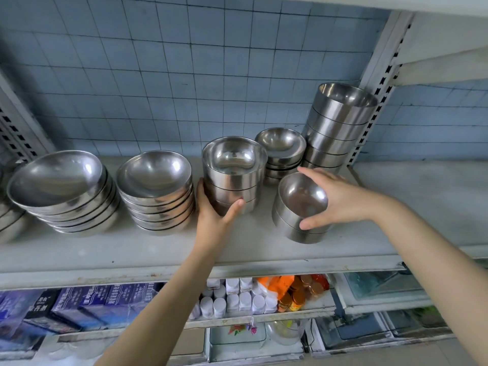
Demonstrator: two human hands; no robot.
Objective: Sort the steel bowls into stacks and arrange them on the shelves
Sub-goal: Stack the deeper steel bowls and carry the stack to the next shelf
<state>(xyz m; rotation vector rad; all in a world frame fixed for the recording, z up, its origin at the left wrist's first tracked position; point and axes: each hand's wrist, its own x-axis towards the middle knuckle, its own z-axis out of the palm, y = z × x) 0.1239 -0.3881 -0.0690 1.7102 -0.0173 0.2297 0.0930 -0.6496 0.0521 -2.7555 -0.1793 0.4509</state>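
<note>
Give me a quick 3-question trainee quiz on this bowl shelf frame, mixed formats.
1. True or false: the left hand grips the straight-sided stack near the shelf's middle.
2. Multiple choice: the right hand holds A) the tallest stack by the upright, B) the short two-bowl stack near the shelf front, C) nothing.
3. Fill in: the two stacks of wide shallow bowls stand to the ____ of the left hand.

Key: 1 true; 2 B; 3 left.
</note>
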